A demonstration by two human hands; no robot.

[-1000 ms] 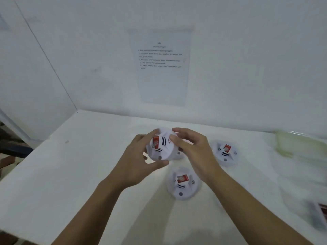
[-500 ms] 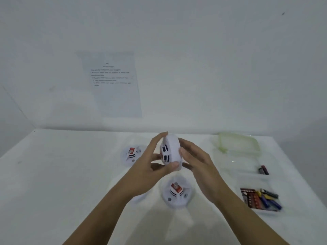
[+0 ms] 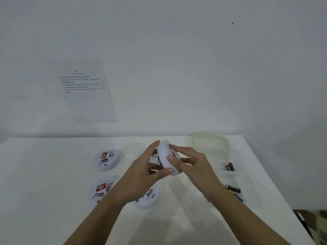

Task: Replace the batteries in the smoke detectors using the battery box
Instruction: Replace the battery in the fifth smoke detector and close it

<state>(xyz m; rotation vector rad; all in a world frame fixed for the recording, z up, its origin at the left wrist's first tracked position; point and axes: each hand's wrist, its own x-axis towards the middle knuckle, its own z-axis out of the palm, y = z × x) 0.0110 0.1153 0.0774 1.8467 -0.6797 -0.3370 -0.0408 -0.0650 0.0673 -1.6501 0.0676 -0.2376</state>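
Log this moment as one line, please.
left grip: holds smoke detector on edge, off table | right grip: holds same detector | battery box: open, batteries inside

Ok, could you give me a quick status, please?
Left hand and right hand grip one smoke detector on edge. Batteries lie right. Nothing in the way.

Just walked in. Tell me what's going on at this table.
A person grips a white smoke detector with both hands, left hand and right hand, holding it on edge above the white table. It is not open yet. At least three more detectors lie on the table to the left and below the hands. Loose batteries lie on the right, near a green-tinted plastic container.
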